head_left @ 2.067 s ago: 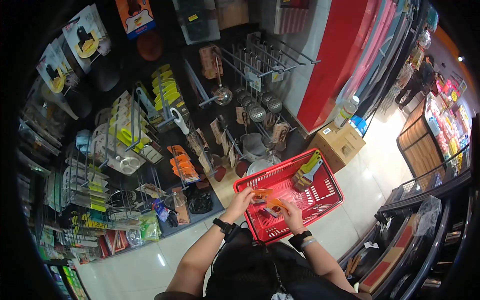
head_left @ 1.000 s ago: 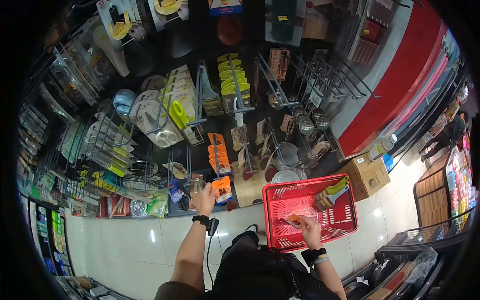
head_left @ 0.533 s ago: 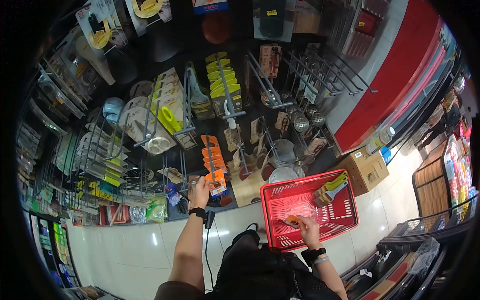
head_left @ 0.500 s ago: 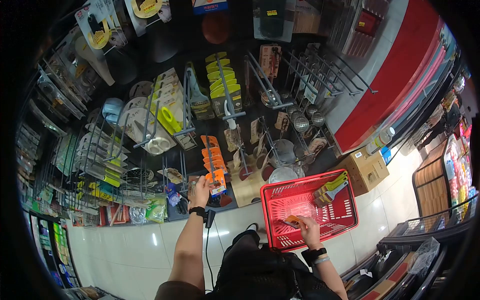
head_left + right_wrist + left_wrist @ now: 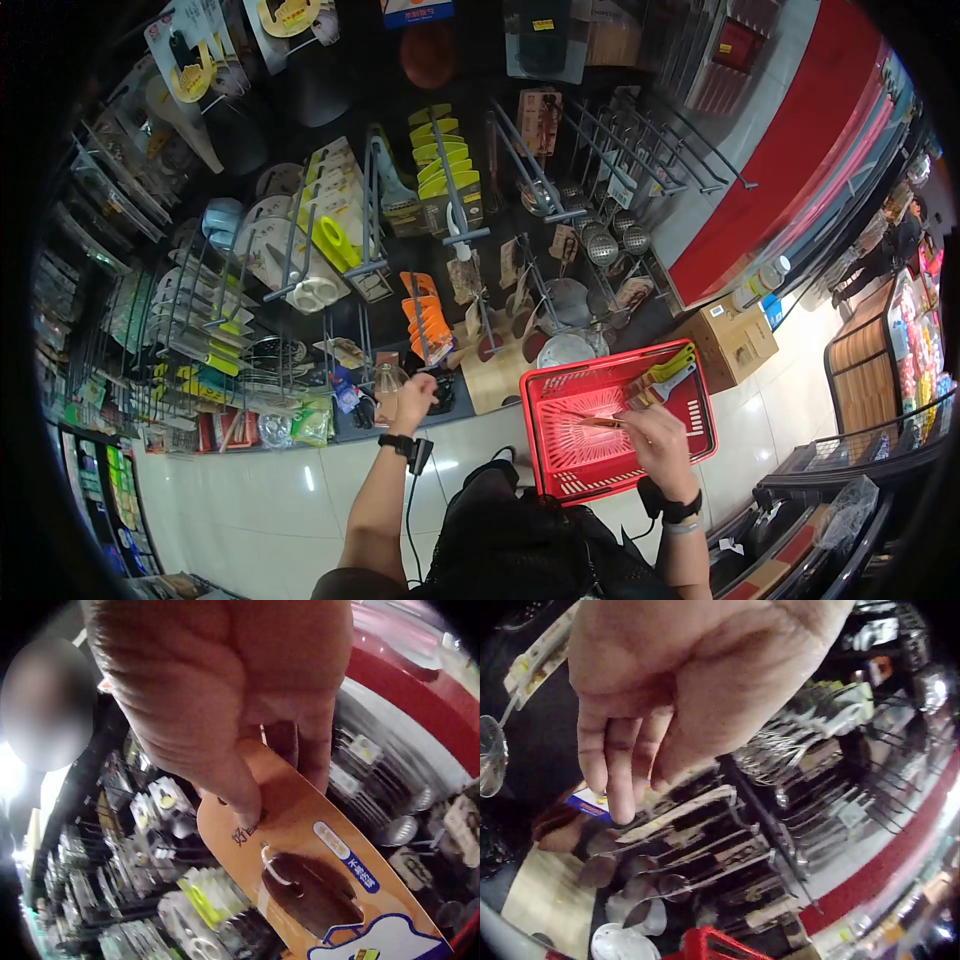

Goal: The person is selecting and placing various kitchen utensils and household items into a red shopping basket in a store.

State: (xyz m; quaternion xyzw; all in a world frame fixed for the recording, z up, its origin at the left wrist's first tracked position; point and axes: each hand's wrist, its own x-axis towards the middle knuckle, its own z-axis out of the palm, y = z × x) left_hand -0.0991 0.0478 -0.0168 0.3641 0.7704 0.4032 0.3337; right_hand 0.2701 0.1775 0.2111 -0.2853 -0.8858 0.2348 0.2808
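In the head view, the left hand point(image 5: 414, 400) is just below the hanging orange cards point(image 5: 426, 320). Its fingers hang loosely bent in the left wrist view, with nothing seen in its grip point(image 5: 667, 690). Over the red basket point(image 5: 532, 430), the right hand point(image 5: 660, 445) pinches an orange card point(image 5: 602, 422), seen nearly edge-on. The right wrist view shows thumb and fingers of that hand point(image 5: 225, 697) on the upper end of the card point(image 5: 300, 817), which bears a dark brown piece point(image 5: 311, 892) tied with white string.
Green-handled brushes point(image 5: 665, 372) lie at the basket's right end. A cardboard box point(image 5: 728, 340) stands beside it, with a bottle point(image 5: 762, 282) on top. Metal hooks point(image 5: 470, 237) stick out from the rack above. A wooden board point(image 5: 490, 378) lies on the low shelf.
The left hand has let go of the front orange card and drawn slightly down and right. The right hand has risen and shifted right with its card, which has turned edge-on.
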